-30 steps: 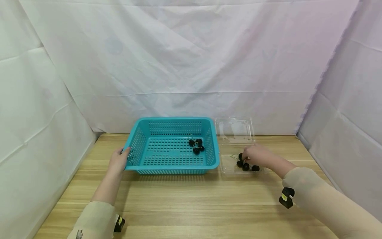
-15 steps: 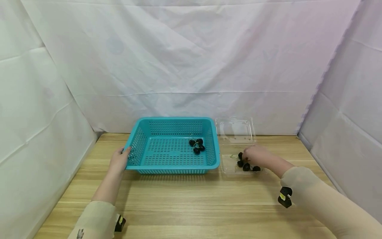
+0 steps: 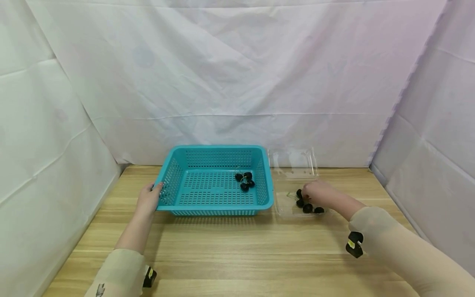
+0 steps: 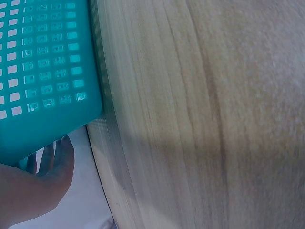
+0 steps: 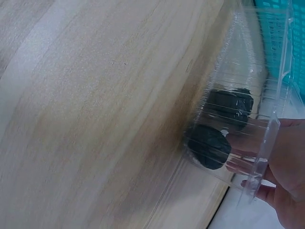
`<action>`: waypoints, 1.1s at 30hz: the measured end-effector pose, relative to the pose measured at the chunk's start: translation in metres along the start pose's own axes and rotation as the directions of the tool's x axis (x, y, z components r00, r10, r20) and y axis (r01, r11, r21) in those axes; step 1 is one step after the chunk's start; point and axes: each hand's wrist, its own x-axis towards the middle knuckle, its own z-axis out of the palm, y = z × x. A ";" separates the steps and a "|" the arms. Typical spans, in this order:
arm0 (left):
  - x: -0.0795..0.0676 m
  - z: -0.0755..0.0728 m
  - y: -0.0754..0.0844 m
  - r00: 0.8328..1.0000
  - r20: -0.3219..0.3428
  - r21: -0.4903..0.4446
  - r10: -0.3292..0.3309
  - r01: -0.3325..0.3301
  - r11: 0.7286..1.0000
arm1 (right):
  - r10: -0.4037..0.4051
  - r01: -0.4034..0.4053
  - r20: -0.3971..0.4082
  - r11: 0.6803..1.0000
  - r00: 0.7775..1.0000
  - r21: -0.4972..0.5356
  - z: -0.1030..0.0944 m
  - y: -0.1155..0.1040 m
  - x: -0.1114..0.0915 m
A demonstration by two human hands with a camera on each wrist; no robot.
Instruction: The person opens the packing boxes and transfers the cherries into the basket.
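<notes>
My left hand [image 3: 147,199] grips the left rim of a turquoise perforated plastic basket [image 3: 219,208]; its fingers [image 4: 62,155] curl under the edge in the left wrist view. Dark cherries [image 3: 244,182] with thin green stems lie at the basket's right side. To the right is an open clear plastic clamshell box [image 3: 283,210] holding several more dark cherries [image 3: 307,208]. My right hand [image 3: 318,194] reaches down into this box with its fingers among the fruit. In the right wrist view, cherries [image 5: 208,147] show through the clear wall beside the fingers; I cannot tell whether they pinch one.
The clear box's raised lid [image 3: 293,163] leans back near the white cloth [image 3: 230,82] behind. Wooden tabletop [image 3: 237,255] stretches in front of the basket and box. White cloth walls stand at both sides, and black wrist cameras sit at both cuffs.
Cherries in the clear box have shifted slightly to the right at the right hand's fingers. The left hand and the basket have hardly moved.
</notes>
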 end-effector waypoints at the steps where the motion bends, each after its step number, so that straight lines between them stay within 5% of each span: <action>1: 0.000 0.000 0.000 1.000 0.001 0.002 -0.004 0.004 1.000 | 0.004 -0.004 0.002 1.000 1.000 -0.001 -0.001 0.000 0.000; 33: -0.003 0.000 0.001 1.000 0.018 -0.029 -0.008 0.009 1.000 | -0.018 0.019 -0.015 0.998 1.000 0.052 -0.022 -0.006 -0.007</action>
